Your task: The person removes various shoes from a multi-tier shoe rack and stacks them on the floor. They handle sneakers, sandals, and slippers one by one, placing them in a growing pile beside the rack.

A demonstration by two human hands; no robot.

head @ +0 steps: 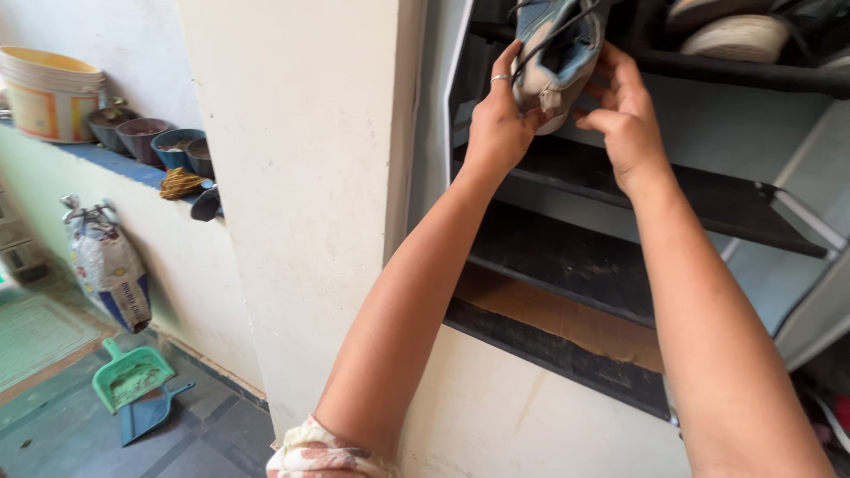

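Both my arms reach up into a dark shoe rack (726,208) set in a wall recess. My left hand (498,124), with a ring on one finger, grips the left side of a blue and grey sports shoe (556,49). My right hand (624,111) holds the shoe's right side. The shoe is upright, heel toward me, at the level of the top shelf, and its dark laces hang loose. The two slanted shelves below the shoe are bare.
More shoes (739,35) lie on the top shelf at right. A cream pillar (301,177) stands left of the rack. On the ledge at left sit a bucket (49,93) and small pots (155,142). A tied sack (106,265) and green dustpan (131,373) are on the floor.
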